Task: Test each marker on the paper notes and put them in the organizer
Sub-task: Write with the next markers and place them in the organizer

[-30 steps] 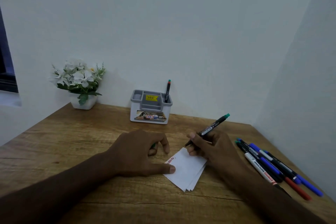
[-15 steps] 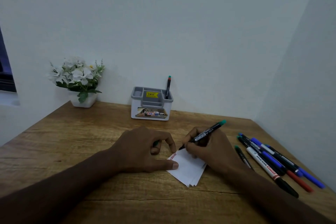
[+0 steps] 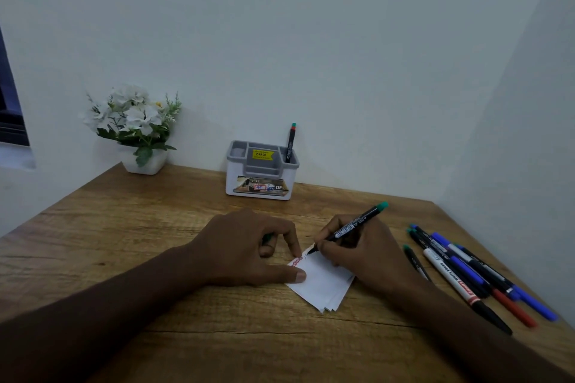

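The right hand (image 3: 361,255) pinches a green-capped marker (image 3: 351,227), its tip on the far corner of the notes (image 3: 323,286), which lie between the two hands. The left hand (image 3: 249,249) rests with thumb and forefinger pressing the notes' left edge; its other fingers curl round something green, likely a cap (image 3: 267,238), though little of it shows. Just right of the right hand, loose markers (image 3: 460,270) lie side by side on the table (image 3: 124,242). Beyond both hands, against the wall, stands the organizer (image 3: 261,171), one marker upright in its right compartment. Far left of it sits a flower pot (image 3: 143,162).
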Motion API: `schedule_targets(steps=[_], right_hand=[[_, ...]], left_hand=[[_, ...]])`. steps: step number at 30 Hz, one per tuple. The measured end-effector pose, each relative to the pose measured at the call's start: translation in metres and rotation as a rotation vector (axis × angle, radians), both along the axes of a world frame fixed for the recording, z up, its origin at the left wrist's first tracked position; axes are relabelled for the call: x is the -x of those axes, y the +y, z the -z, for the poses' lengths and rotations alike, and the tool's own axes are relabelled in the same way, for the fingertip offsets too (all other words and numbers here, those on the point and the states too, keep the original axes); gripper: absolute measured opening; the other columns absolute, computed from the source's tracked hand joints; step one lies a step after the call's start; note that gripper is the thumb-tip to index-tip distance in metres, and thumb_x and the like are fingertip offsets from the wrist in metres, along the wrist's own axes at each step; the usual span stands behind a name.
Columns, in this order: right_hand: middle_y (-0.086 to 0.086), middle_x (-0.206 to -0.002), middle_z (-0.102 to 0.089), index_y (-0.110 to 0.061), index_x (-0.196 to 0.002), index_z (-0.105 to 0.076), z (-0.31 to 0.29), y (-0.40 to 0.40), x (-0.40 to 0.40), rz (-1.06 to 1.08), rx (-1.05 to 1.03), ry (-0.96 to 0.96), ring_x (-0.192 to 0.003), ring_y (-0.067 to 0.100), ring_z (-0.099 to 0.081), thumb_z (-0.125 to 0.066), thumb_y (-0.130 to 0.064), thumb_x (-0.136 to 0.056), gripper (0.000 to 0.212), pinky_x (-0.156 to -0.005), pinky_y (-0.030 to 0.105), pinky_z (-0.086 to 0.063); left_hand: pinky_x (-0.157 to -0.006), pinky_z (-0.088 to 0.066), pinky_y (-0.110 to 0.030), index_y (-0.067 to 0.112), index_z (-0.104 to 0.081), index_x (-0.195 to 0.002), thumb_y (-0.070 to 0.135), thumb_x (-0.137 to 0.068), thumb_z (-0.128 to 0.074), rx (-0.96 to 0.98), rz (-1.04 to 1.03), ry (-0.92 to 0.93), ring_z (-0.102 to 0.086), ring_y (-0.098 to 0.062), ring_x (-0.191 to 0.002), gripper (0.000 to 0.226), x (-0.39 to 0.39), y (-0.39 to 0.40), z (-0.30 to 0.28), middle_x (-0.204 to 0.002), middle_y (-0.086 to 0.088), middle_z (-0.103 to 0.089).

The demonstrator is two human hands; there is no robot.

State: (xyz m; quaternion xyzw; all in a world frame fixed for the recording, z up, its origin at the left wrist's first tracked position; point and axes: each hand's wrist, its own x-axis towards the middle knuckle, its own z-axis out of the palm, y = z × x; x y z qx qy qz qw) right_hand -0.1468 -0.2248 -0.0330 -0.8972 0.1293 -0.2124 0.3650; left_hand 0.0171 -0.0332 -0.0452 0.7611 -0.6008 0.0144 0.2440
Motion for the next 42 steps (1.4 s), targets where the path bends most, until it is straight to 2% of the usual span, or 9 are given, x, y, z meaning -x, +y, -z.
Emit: schedule_targets(steps=[8,12,17,21,26,30,33,42], right_hand=[[-0.015,-0.078,-0.080,-0.024,-0.084,-0.081,0.000,-0.002,0.001,0.010,-0.011,0.000,-0.071,-0.002,-0.073,-0.080,-0.017,-0.090,0.010,-0.065,0.014,-0.057],[-0.012,-0.078,-0.081,-0.024,-0.084,-0.081,-0.001,-0.004,0.001,0.015,0.005,0.001,-0.071,0.001,-0.074,-0.079,-0.017,-0.091,0.011,-0.068,0.020,-0.062],[-0.014,-0.078,-0.081,-0.026,-0.082,-0.081,0.001,-0.007,0.001,0.008,0.002,0.002,-0.070,0.001,-0.074,-0.079,-0.016,-0.090,0.013,-0.067,0.014,-0.059],[-0.015,-0.080,-0.081,-0.026,-0.083,-0.081,0.000,-0.008,0.001,0.002,0.007,0.001,-0.072,0.000,-0.075,-0.079,-0.016,-0.090,0.013,-0.069,0.016,-0.061],[-0.012,-0.081,-0.082,-0.026,-0.083,-0.081,0.001,-0.009,0.001,0.012,0.000,-0.010,-0.074,0.003,-0.075,-0.079,-0.017,-0.090,0.012,-0.070,0.021,-0.063],[-0.013,-0.081,-0.082,-0.027,-0.082,-0.081,0.001,-0.011,0.001,0.021,0.005,-0.009,-0.074,0.002,-0.076,-0.080,-0.017,-0.091,0.013,-0.067,0.015,-0.059],[-0.013,-0.083,-0.082,-0.026,-0.083,-0.082,0.002,-0.011,0.001,0.022,-0.009,-0.010,-0.077,0.003,-0.077,-0.080,-0.017,-0.090,0.011,-0.070,0.019,-0.062],[-0.014,-0.081,-0.082,-0.027,-0.084,-0.082,0.001,-0.012,0.001,0.033,0.006,0.005,-0.076,0.001,-0.076,-0.079,-0.018,-0.091,0.011,-0.068,0.015,-0.059]], left_hand=[[-0.056,-0.036,-0.024,0.056,-0.065,-0.102,0.095,-0.072,-0.056,-0.024,0.000,0.018,-0.057,0.000,-0.069,0.050,0.000,-0.001,-0.001,-0.068,0.022,-0.061],[-0.056,-0.035,-0.024,0.056,-0.065,-0.102,0.094,-0.073,-0.057,-0.022,0.009,0.016,-0.057,0.000,-0.069,0.049,0.000,-0.001,-0.002,-0.068,0.022,-0.060],[-0.056,-0.035,-0.023,0.056,-0.065,-0.101,0.094,-0.073,-0.057,-0.026,0.008,0.019,-0.057,0.001,-0.069,0.048,0.000,-0.002,-0.001,-0.067,0.023,-0.060],[-0.057,-0.034,-0.023,0.056,-0.065,-0.102,0.095,-0.072,-0.056,-0.030,0.005,0.016,-0.056,0.004,-0.071,0.050,0.000,-0.001,-0.001,-0.071,0.028,-0.060],[-0.056,-0.034,-0.023,0.055,-0.065,-0.101,0.093,-0.074,-0.058,-0.018,0.019,0.020,-0.057,0.001,-0.069,0.048,0.000,0.000,-0.001,-0.069,0.022,-0.061],[-0.056,-0.034,-0.023,0.055,-0.065,-0.100,0.092,-0.074,-0.058,-0.016,0.024,0.022,-0.057,0.001,-0.069,0.046,0.001,-0.001,-0.002,-0.068,0.024,-0.060],[-0.056,-0.034,-0.023,0.055,-0.065,-0.100,0.093,-0.074,-0.058,-0.018,0.021,0.021,-0.057,0.002,-0.069,0.046,0.001,0.000,-0.002,-0.068,0.025,-0.060],[-0.057,-0.034,-0.022,0.052,-0.067,-0.099,0.091,-0.074,-0.059,-0.031,0.023,0.030,-0.056,0.001,-0.068,0.047,0.001,-0.001,-0.003,-0.067,0.025,-0.059]])
